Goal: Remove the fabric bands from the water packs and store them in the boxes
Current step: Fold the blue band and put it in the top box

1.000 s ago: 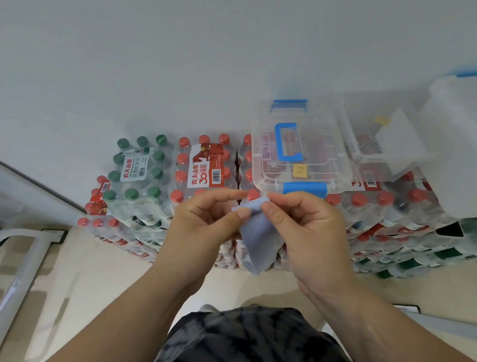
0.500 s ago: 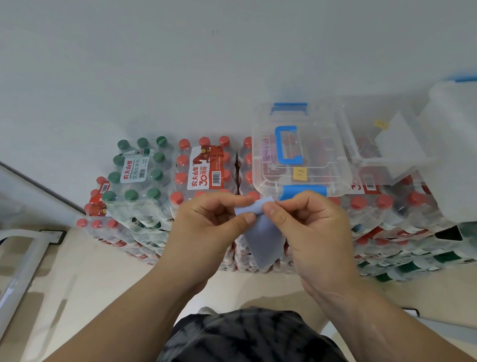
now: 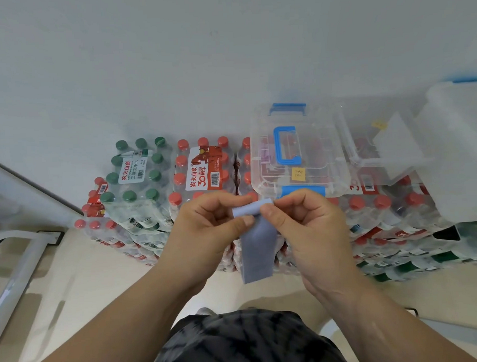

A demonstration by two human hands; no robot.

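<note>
Roll has grown: I see left hand [image 3: 207,234] and right hand [image 3: 310,232] pinching the fabric band [image 3: 258,251], probably compacting it for the 12 o'clock box [image 3: 332,160].

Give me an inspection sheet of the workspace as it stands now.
Surface: stacked water packs on a pale floor; the boxes rest on top of the packs.
Job's things: band is off the packs, top end rolled, the rest hanging; closed box with a blue handle is just behind it; second box is to its right and looks open.
Clutter: yellow tag on the closed box's lid.
Grippers: left hand and right hand both pinch the band's rolled end.
Cables: nothing seen.
Surroundings: white wall; pale metal frame at left.
</note>
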